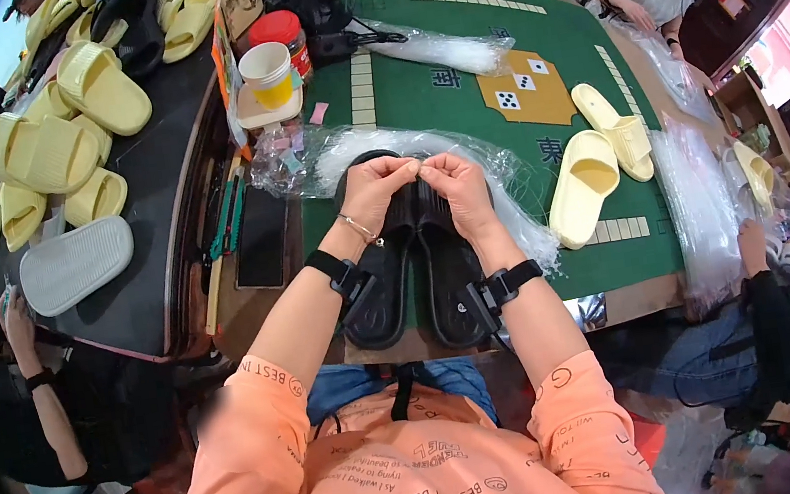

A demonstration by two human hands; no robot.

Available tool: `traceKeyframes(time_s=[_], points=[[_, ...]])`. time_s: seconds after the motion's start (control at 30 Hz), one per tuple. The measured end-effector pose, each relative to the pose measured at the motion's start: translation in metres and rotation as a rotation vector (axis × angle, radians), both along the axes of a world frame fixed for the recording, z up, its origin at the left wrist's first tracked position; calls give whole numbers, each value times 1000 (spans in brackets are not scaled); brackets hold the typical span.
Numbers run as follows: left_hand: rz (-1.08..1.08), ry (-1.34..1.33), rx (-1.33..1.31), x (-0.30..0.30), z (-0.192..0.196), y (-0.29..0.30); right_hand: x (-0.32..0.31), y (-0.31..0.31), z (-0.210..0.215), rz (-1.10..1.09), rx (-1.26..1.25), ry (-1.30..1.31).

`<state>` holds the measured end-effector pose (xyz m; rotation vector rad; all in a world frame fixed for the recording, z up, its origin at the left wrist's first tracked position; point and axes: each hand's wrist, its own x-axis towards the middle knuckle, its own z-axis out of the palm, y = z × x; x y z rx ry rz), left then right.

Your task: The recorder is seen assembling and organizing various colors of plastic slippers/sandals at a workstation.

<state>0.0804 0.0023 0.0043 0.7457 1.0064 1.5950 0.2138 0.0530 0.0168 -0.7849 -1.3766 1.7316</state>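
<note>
A pair of black slippers (378, 295) lies side by side on the green table cover, toes pointing away from me. Over their straps, my left hand (379, 192) and my right hand (458, 190) meet with thumbs and forefingers pinched together. Whatever sits between the fingertips is too small to make out. Just behind the hands spreads a bundle of thin clear plastic strands (355, 143) in a crinkled bag, its loose ends reaching right of my right hand. Two pale yellow slippers (584, 188) rest farther right on the cover.
Many yellow slippers (49, 159) and a grey upturned one (78, 265) cover the dark table at left. A paper cup (267, 75), a red-lidded jar (279, 31) and a green utility knife (227, 213) stand or lie between. Clear bags (697, 204) line the right edge; other people sit around.
</note>
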Motion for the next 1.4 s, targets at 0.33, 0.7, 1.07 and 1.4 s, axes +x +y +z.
traceKeyframes(time_s=[0.33, 0.7, 1.07, 1.4], points=[[54, 36, -22, 3, -2, 11, -7, 5, 8, -34, 69, -107], [106, 176, -82, 5, 8, 12, 19, -108, 25, 148, 694, -912], [1031, 785, 168, -66, 96, -127, 58, -103, 91, -256, 833, -1098], [1241, 101, 40, -238, 141, -200, 248, 144, 44, -489, 672, -1456]])
